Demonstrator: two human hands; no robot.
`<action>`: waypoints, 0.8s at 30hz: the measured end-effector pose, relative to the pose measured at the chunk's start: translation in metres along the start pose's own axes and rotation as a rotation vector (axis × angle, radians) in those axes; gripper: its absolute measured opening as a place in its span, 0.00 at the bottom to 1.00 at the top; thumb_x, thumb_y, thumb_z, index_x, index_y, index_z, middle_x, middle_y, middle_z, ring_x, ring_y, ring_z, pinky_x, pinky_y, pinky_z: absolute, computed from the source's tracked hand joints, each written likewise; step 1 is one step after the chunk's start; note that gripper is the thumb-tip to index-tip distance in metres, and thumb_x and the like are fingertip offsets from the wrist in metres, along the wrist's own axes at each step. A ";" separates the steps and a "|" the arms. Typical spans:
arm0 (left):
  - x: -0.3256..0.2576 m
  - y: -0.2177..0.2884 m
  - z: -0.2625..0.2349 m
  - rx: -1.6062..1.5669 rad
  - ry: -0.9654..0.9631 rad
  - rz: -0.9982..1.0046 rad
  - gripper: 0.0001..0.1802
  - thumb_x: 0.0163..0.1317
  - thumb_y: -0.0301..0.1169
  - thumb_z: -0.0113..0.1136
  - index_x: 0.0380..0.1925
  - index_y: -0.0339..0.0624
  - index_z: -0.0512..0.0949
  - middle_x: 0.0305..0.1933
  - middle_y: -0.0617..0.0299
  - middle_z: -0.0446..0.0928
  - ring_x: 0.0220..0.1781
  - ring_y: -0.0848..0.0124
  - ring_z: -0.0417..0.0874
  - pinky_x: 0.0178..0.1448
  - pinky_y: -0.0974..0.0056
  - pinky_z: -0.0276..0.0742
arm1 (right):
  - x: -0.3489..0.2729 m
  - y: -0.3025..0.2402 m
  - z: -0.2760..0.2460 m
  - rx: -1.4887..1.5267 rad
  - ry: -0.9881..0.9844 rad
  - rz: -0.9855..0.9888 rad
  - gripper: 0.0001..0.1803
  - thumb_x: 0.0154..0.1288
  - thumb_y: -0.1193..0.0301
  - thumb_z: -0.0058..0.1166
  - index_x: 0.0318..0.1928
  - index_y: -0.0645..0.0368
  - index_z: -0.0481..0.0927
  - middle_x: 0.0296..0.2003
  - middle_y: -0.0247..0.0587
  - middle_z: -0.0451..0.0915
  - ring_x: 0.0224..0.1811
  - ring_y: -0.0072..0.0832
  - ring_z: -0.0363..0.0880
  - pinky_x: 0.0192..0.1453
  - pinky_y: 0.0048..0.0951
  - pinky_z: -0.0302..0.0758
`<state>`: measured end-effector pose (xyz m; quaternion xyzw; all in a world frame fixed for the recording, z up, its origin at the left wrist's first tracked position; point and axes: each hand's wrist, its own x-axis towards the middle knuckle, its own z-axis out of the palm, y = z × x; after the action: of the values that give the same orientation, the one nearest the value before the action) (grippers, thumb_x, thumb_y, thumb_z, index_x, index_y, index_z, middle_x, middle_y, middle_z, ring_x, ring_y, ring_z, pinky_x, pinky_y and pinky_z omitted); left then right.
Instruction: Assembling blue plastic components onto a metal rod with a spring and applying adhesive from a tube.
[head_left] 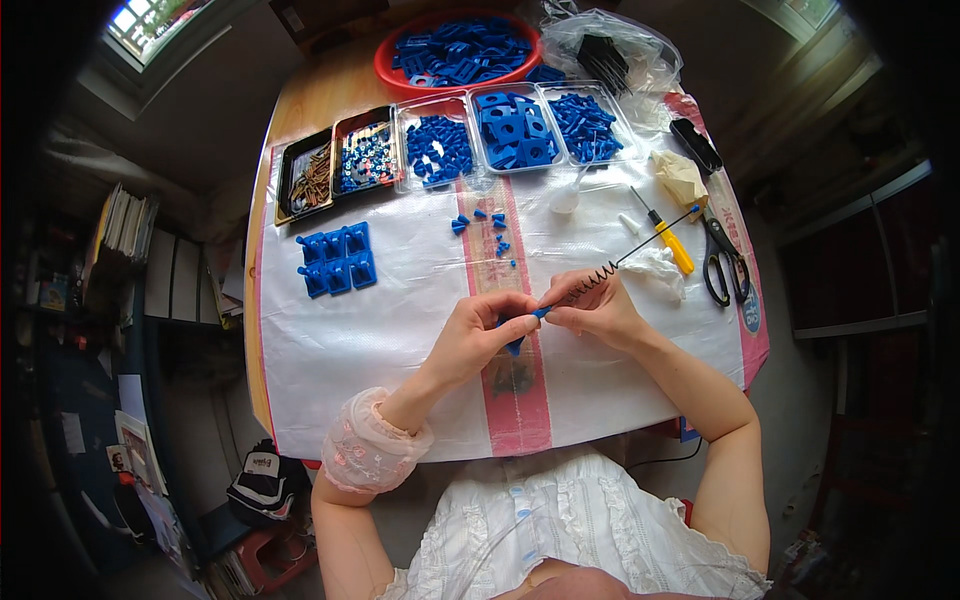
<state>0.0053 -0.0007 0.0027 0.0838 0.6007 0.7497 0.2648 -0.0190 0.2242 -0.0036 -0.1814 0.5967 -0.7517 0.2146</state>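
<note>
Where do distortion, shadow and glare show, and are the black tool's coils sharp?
In the head view, the table has bowed edges, the upper-left window glares, the clear plastic bag glints, the left-hand shelving is shadowed; the black spiral-wire tool shows distinct outer coils.

Head view: wide fisheye, faces down at table.
Left of two head-worn cameras; near, dress at bottom edge, basin at top; rim bends lines.

The coiled rod looked like dark metal and the blue piece like smooth plastic, while the table was wood under a creased, faintly shiny plastic sheet, clear trays gleamed as glossy plastic, and screws had a brassy metal finish.
</note>
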 end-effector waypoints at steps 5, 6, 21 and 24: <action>-0.001 0.000 0.005 0.043 0.044 0.042 0.12 0.67 0.27 0.63 0.47 0.35 0.82 0.40 0.66 0.82 0.40 0.82 0.79 0.45 0.75 0.76 | 0.000 0.002 -0.001 0.008 0.031 0.004 0.08 0.59 0.82 0.65 0.40 0.64 0.86 0.31 0.32 0.82 0.27 0.13 0.75 0.26 0.16 0.67; 0.000 -0.001 0.006 0.045 0.059 0.076 0.12 0.67 0.27 0.63 0.48 0.35 0.81 0.40 0.66 0.82 0.40 0.82 0.79 0.45 0.75 0.76 | 0.000 0.002 -0.001 0.001 0.029 -0.001 0.08 0.59 0.82 0.65 0.40 0.64 0.86 0.31 0.32 0.82 0.27 0.13 0.74 0.26 0.16 0.66; -0.001 0.004 0.003 0.025 0.030 0.011 0.12 0.66 0.27 0.64 0.47 0.35 0.81 0.40 0.67 0.82 0.41 0.82 0.79 0.46 0.74 0.77 | 0.000 0.002 -0.001 -0.039 0.013 -0.022 0.07 0.60 0.82 0.64 0.40 0.64 0.87 0.27 0.29 0.78 0.25 0.13 0.72 0.26 0.18 0.64; -0.001 0.002 0.001 0.025 0.018 0.019 0.11 0.66 0.27 0.63 0.47 0.35 0.81 0.40 0.67 0.82 0.41 0.82 0.80 0.46 0.74 0.77 | 0.000 0.003 -0.001 -0.048 0.008 -0.022 0.08 0.59 0.82 0.64 0.40 0.64 0.87 0.27 0.29 0.78 0.25 0.13 0.71 0.26 0.18 0.63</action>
<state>0.0058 0.0000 0.0051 0.0859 0.6115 0.7454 0.2512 -0.0196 0.2245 -0.0065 -0.1900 0.6135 -0.7400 0.1996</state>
